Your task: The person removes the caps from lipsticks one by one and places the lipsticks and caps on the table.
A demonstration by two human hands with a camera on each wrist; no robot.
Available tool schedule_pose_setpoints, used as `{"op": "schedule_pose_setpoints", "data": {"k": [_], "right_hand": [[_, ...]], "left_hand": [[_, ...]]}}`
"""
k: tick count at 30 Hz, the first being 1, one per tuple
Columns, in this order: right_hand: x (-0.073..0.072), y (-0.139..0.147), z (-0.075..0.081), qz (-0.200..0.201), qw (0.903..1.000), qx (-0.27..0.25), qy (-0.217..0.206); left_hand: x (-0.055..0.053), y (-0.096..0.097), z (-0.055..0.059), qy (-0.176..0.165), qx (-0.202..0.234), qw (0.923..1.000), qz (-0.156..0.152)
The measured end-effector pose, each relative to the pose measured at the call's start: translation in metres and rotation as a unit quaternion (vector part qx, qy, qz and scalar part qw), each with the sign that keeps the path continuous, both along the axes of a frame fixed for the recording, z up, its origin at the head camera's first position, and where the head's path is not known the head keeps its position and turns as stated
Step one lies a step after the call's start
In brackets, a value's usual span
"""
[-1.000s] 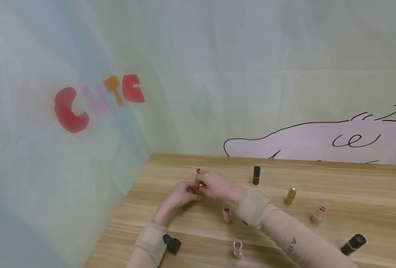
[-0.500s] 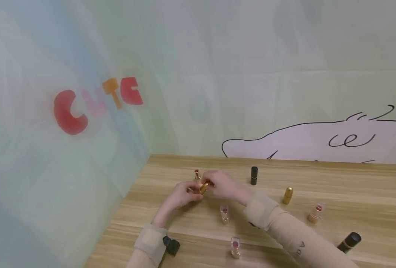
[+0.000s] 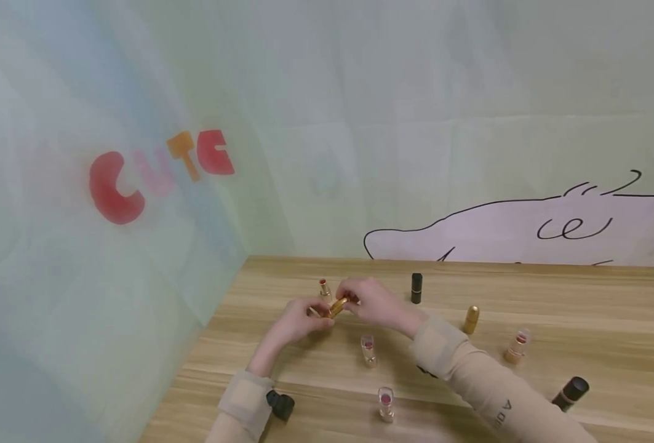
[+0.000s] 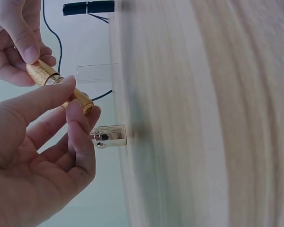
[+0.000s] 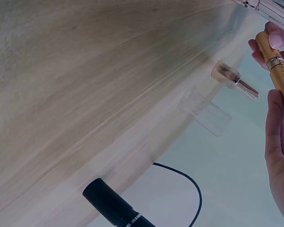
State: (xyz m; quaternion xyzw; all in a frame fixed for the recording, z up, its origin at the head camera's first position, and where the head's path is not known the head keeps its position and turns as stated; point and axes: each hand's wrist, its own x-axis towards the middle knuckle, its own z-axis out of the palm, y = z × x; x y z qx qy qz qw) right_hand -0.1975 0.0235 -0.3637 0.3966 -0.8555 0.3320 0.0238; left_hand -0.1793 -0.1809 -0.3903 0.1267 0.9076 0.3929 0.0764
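Observation:
Both hands hold a gold lipstick tube (image 3: 338, 306) at a slant over the far left of the table. My left hand (image 3: 300, 320) pinches its lower end between thumb and fingers. The upper, rounded end is pinched by my right hand (image 3: 373, 301). A silvery band (image 4: 53, 79) shows between the two gold parts of the tube. Just behind the hands stands an uncapped lipstick (image 3: 323, 289) with a red tip and a shiny gold base. Beside it, in the right wrist view, is a clear cap (image 5: 206, 115).
A black tube (image 3: 417, 288), a bullet-shaped gold tube (image 3: 472, 320) and a clear-capped lipstick (image 3: 517, 346) stand to the right. Nearer are two more clear-capped lipsticks, one (image 3: 368, 351) behind the other (image 3: 386, 404). Another black tube (image 3: 571, 392) stands by the right sleeve.
My right hand has drawn a little to the right, and more of the gold tube shows between the hands. The uncapped lipstick behind them is less covered. The head view has shifted slightly.

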Motion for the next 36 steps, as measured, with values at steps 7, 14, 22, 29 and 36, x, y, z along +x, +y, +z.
{"op": "schedule_pose_setpoints", "data": {"k": [7, 14, 22, 29, 36], "right_hand": [[0.002, 0.002, -0.001, -0.002, 0.9999, -0.01, -0.001], [0.004, 0.004, 0.0, -0.016, 0.9998, -0.009, 0.003], [0.003, 0.007, 0.003, -0.021, 0.9997, -0.006, 0.012], [0.005, 0.012, 0.007, -0.029, 0.9996, -0.004, -0.005], [0.005, 0.018, 0.007, -0.04, 0.9991, 0.006, 0.007]], "left_hand": [[0.002, 0.001, 0.002, 0.002, -0.002, 1.0, -0.001], [0.004, -0.001, 0.003, 0.002, -0.001, 1.0, -0.004], [0.005, -0.001, 0.004, 0.003, -0.009, 1.0, -0.004], [0.006, -0.002, 0.001, 0.004, -0.014, 0.9999, 0.001], [0.006, -0.002, -0.002, 0.0, -0.011, 0.9998, 0.015]]}}
